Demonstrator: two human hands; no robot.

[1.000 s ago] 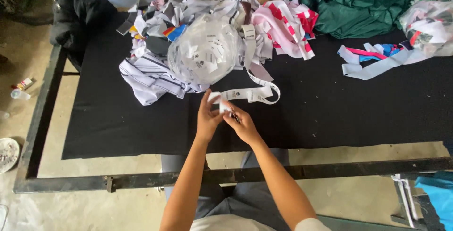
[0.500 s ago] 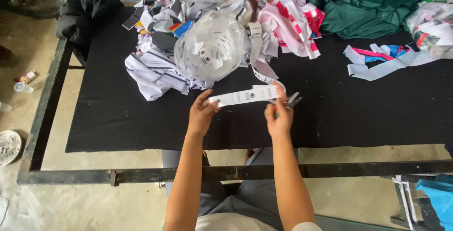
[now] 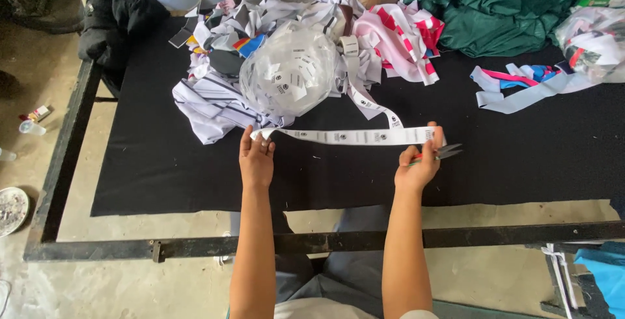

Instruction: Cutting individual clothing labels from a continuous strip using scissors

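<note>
The left hand [image 3: 256, 161] and right hand [image 3: 420, 163] pinch a white label strip [image 3: 345, 136] taut just before the bag [image 3: 290, 75] of cut labels; the right also grips scissors [image 3: 437, 153]. This length looks uncut, much tape remaining

A garment workshop: a black-covered bench [image 3: 195, 176] on a steel frame, fabric scraps [image 3: 215, 97] heaped at twelve o'clock, green cloth [image 3: 508, 6] at one o'clock, bare concrete floor [image 3: 39, 58].
</note>
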